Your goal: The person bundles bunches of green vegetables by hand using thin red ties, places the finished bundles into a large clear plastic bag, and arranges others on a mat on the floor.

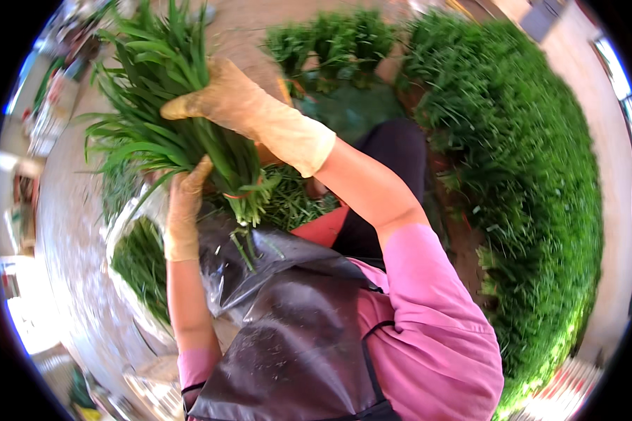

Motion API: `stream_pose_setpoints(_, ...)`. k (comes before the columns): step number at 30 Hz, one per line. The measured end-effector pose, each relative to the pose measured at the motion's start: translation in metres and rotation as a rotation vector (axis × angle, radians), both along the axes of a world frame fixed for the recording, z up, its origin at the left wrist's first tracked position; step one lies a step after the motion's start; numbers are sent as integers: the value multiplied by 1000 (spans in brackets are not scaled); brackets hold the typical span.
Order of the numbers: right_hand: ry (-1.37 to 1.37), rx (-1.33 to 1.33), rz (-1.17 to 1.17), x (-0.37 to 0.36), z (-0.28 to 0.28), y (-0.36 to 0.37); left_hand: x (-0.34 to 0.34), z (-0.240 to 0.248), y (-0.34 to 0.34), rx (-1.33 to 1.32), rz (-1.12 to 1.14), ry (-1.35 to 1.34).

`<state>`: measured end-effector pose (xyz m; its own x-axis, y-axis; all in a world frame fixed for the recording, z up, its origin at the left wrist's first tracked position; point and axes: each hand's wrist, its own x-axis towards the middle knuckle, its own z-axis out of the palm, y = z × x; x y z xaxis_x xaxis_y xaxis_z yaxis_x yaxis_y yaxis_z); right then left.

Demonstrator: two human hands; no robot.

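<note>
Holding a leafy green bundle [225, 151] out in front, the person sits, it seems, in a pink top [435, 288] and a dark, shiny apron [288, 337], with pale yellow gloves on. The right hand [221, 98] is wrapped around the upper leaves; the left hand [187, 189] presses lower down at the bundle's left side, its fingers mostly hidden, so I cannot tell whether it is closed. The bundle tilts, leaf tips up and leftward, cut stems down toward the lap.

A red band [237, 196] circles it near the cut ends, so I judge its tying done; stray stems [243, 252] below suggest some tidying may be left. At the person's right lies a broad bank of greens [519, 196], and more bunches [337, 42] stand beyond the knee; I take these for finished work. Leftward, a pale plastic sack [114, 247] holds greens, perhaps waiting, and loose clippings [302, 203] lie behind the bundle.
</note>
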<state>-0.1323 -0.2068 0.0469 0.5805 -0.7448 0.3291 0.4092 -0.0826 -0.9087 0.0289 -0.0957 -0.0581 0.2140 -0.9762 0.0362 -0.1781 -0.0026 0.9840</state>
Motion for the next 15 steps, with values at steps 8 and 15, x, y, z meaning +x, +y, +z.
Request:
stream_pose_setpoints(8, 30, 46, -580, -172, 81, -62, -43, 59, -57, -96, -234, -118)
stream_pose_setpoints(15, 216, -246, -945, -281, -98, -259, 9, -26, -45, 288, -288, -171)
